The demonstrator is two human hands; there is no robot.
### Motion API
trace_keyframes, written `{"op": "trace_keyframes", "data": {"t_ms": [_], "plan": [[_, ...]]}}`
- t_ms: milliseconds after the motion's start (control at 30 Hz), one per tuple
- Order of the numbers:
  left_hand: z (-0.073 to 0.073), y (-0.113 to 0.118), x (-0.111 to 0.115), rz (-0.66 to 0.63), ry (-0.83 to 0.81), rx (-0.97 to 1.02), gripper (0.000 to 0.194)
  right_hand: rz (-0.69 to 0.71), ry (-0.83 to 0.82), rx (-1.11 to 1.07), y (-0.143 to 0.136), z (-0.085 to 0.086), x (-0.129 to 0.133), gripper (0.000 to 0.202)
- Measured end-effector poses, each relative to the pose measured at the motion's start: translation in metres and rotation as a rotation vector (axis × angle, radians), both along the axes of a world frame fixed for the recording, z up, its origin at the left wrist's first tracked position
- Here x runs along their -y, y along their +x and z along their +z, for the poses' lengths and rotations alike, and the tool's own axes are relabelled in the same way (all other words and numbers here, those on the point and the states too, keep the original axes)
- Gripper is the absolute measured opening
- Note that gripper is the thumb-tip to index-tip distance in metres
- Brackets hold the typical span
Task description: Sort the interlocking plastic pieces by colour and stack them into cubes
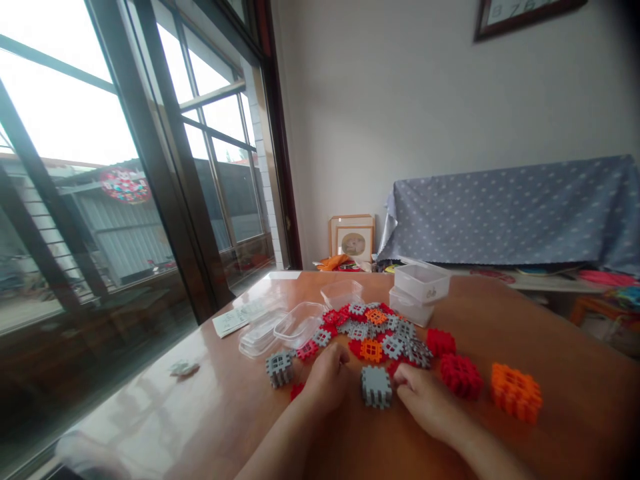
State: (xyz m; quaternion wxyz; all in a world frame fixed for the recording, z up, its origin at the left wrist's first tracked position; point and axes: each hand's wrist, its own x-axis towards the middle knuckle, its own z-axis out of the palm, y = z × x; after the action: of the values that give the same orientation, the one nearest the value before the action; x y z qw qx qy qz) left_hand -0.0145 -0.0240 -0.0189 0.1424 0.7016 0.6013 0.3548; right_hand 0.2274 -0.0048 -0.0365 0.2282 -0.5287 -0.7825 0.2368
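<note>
My left hand is closed, fingers curled, at the near edge of a loose pile of plastic interlocking square tiles. Whatever it may hold is hidden. A grey window-type tile stack stands left of it, and a few red tiles lie by the wrist. Between my hands sits a grey block of stacked tiles. My right hand is also closed, just right of that block and against red tiles of the pile. Its fingertips are too unclear to show what is in them.
Right of my hand stand red tile stacks and an orange stack. Clear plastic containers and white tubs lie behind the pile. Paper and a small packet are at left, near the window.
</note>
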Motion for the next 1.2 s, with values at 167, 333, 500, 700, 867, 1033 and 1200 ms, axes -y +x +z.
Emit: {"op": "trace_keyframes", "data": {"t_ms": [167, 333, 500, 700, 867, 1033, 1200], "plan": [[-0.002, -0.002, -0.007, 0.039, -0.018, -0.055, 0.026, -0.018, -0.037, -0.005, -0.001, 0.004, 0.002, 0.013], [0.016, 0.001, -0.025, 0.086, -0.123, -0.198, 0.026, 0.017, -0.036, -0.022, 0.0, 0.012, 0.006, 0.016], [0.027, 0.004, -0.056, 0.115, -0.147, -0.308, 0.027, 0.007, -0.037, -0.01, -0.001, 0.018, 0.009, 0.017], [0.022, 0.005, -0.081, 0.159, -0.201, -0.348, 0.025, -0.008, -0.033, -0.001, -0.002, 0.02, 0.01, 0.018], [0.02, 0.006, -0.082, 0.169, -0.231, -0.365, 0.022, -0.01, -0.019, -0.001, -0.003, 0.019, 0.01, 0.017], [0.019, 0.008, -0.076, 0.215, -0.232, -0.377, 0.015, -0.007, 0.001, 0.001, -0.004, 0.02, 0.011, 0.013], [0.024, 0.01, -0.074, 0.21, -0.196, -0.351, 0.012, -0.023, -0.003, 0.001, -0.004, 0.019, 0.01, 0.01]]}}
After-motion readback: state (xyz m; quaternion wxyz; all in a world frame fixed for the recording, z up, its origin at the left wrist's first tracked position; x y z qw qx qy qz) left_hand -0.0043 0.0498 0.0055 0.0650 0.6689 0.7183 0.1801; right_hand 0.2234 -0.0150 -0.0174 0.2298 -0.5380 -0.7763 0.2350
